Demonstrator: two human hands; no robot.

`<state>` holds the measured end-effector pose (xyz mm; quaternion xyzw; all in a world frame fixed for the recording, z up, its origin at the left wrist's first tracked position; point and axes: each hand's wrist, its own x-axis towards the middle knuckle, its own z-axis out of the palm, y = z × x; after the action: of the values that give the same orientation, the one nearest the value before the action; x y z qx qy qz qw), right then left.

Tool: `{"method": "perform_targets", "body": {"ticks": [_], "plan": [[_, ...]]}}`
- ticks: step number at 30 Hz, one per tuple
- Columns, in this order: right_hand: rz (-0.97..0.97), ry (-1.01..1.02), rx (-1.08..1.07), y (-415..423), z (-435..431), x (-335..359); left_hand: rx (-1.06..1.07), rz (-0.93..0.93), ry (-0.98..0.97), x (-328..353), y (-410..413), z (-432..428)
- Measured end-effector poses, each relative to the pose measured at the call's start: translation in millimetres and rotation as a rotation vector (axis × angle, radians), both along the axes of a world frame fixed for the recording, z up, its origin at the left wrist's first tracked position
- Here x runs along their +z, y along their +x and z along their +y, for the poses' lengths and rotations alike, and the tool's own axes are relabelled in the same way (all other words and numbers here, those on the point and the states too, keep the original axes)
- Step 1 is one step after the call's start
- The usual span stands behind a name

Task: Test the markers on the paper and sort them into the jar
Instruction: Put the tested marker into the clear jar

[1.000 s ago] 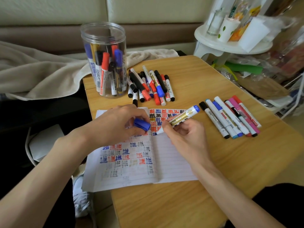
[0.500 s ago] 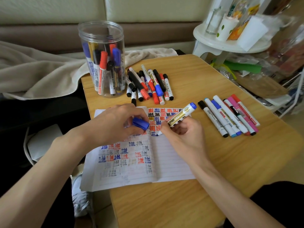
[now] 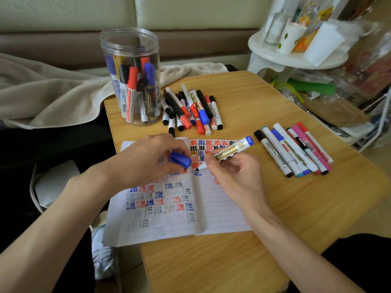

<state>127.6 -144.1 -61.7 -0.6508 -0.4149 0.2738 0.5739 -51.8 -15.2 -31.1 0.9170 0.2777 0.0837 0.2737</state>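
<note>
My right hand [image 3: 234,172] grips a gold-and-white marker [image 3: 229,152] with a blue end, its tip pressed on the lined paper [image 3: 218,208] beside fresh blue strokes. My left hand [image 3: 143,159] rests on the paper and pinches the marker's blue cap [image 3: 180,159]. The sheet is covered with red, blue and black test marks. A clear plastic jar [image 3: 132,77] with several markers standing in it is at the table's far left corner. A loose pile of markers [image 3: 190,111] lies right of the jar. A neat row of markers [image 3: 294,149] lies at the right.
The small wooden table [image 3: 254,261] has its left edge just beside the jar and paper. A beige blanket [image 3: 42,96] lies on the sofa at the left. A white round stand [image 3: 296,51] with cups and bottles is at the back right, with clutter below it.
My right hand has shifted slightly with the marker, tip staying on the paper, and new blue strokes show by the tip. My left hand keeps the cap in the same place.
</note>
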Motion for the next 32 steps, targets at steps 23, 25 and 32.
{"method": "perform_targets", "body": {"ticks": [23, 25, 32], "plan": [[-0.022, -0.035, -0.036, -1.4, -0.5, 4.1, 0.002, 0.009, -0.006, -1.2, -0.2, 1.7], [-0.024, -0.031, -0.033, -1.4, -0.8, 4.4, 0.003, 0.012, -0.005, -1.4, 0.1, 1.7], [-0.044, -0.025, -0.022, -1.1, -1.1, 2.5, 0.011, 0.01, -0.006, -0.6, 1.2, 1.2]]}}
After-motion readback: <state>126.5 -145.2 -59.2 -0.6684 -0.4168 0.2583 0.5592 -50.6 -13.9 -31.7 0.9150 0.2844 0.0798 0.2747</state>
